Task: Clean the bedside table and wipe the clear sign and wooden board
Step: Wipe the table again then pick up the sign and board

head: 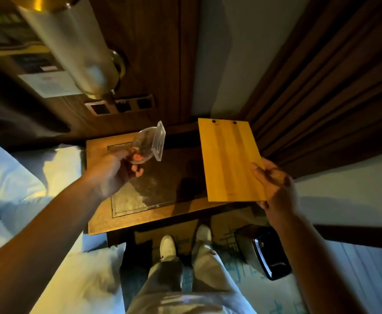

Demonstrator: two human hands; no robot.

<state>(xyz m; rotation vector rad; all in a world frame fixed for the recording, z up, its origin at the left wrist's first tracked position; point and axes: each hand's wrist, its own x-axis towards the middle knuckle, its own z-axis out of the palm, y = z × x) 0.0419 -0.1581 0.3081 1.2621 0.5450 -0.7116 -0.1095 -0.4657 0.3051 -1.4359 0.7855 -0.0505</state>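
Nearest you, your legs in pale trousers and white shoes stand on a patterned floor, with a dark, glossy bin just to the right, its lower part cut off by your right forearm. White bedding lies on the left, partly hidden by your left arm. Your right hand grips the near right corner of the wooden board, thumb on top and fingers curled beneath, out of sight; the board is a flat, smooth, yellow rectangle with visible grain and two dark spots at its far edge, held above the right side of the desk. Your left hand pinches the clear sign, fingers curled round its edge; it is transparent plastic with a flat rectangular base, lifted and tilted over the desk's far left part. The desk is brown wood with an inset glossy panel showing a pale smeared patch. Farther back, a dim row of wall switches sits on dark wood panelling, a cylindrical lamp overhangs at left, and pleated brown curtains hang at right.
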